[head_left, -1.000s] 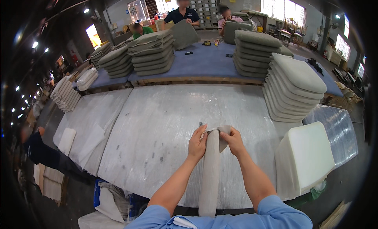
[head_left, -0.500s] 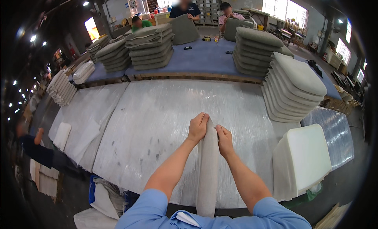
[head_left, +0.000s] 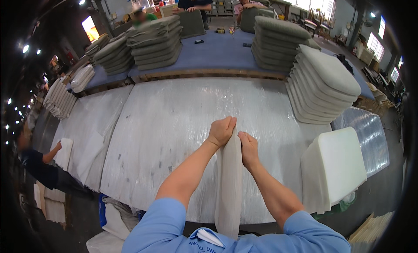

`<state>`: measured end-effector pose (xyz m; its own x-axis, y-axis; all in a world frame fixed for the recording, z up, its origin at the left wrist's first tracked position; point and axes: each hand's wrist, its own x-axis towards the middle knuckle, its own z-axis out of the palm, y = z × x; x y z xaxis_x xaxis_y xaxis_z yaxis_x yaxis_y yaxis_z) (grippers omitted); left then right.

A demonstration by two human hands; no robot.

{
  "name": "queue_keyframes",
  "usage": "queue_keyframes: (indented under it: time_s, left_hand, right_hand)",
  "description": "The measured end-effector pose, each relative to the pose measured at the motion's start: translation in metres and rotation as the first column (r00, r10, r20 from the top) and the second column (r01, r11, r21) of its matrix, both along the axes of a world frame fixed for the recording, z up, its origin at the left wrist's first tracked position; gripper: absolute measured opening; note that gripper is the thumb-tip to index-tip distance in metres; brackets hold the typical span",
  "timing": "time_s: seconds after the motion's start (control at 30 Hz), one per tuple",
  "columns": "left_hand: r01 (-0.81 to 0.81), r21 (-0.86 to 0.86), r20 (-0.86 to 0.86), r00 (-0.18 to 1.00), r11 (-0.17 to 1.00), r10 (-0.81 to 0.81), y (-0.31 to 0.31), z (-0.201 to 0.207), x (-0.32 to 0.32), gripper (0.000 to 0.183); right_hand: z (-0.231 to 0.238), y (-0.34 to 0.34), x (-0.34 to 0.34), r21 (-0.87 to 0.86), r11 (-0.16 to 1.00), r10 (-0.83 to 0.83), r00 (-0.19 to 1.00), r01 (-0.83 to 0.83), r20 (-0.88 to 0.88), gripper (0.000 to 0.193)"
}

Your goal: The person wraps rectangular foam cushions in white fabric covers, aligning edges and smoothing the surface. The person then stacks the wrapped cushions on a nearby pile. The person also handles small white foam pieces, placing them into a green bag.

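I watch from afar through the head camera: the left hand (head_left: 222,131) is closed in a fist at the far end of a grey cushion (head_left: 229,183), which stands on its narrow edge near the middle of the plastic-wrapped table (head_left: 161,140), its near end reaching the blue shirt (head_left: 167,227). The right hand (head_left: 248,149), just beside it, has its fingers curled tightly against the cushion's right side (how much cloth lies inside either grip is hidden from me). I judge that an uneven pull between the hands could twist the cover or tip the cushion, and that slipping fingers could free the far end; the smooth plastic might then let it slide. On that shiny, creased surface, from left to right, are a white pad (head_left: 65,153) within a co-worker's (head_left: 40,164) reach, a tall stack of pale cushions (head_left: 320,87) and, nearer, a block of white foam (head_left: 342,166). Beyond, a blue table (head_left: 213,50) bears piles of darker cushions (head_left: 156,48), with people behind it; the room runs from small lamps in dimness at left to bright windows (head_left: 307,1) at right.
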<state>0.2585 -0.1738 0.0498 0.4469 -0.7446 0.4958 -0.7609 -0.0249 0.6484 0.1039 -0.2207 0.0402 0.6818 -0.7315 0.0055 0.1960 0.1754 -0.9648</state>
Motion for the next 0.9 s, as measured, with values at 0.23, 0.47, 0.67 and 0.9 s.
queue_keyframes:
  time_s: [0.23, 0.47, 0.67, 0.9]
  left_hand:
    - [0.238, -0.067, -0.794, 0.576, 0.969, -0.197, 0.031, 0.017, 0.011, 0.049]
    - [0.338, 0.018, -0.860, 0.485, 0.941, -0.158, 0.040, 0.032, -0.045, 0.070]
    - [0.367, 0.189, -0.759, 0.643, 0.911, -0.101, 0.039, 0.016, -0.051, 0.067]
    - [0.178, 0.149, -0.782, 0.623, 0.973, 0.005, 0.036, 0.015, -0.058, 0.085]
  right_hand:
    - [0.009, -0.007, 0.009, -0.260, 0.921, -0.261, 0.955, 0.290, 0.142, 0.033]
    - [0.007, -0.035, 0.018, -0.192, 0.954, -0.221, 0.973, 0.231, 0.074, 0.039]
    - [0.028, -0.053, 0.038, -0.269, 0.959, -0.173, 0.939, 0.091, -0.299, 0.058]
    - [0.032, -0.059, 0.064, -0.612, 0.791, -0.295, 0.891, 0.023, -0.347, 0.058]
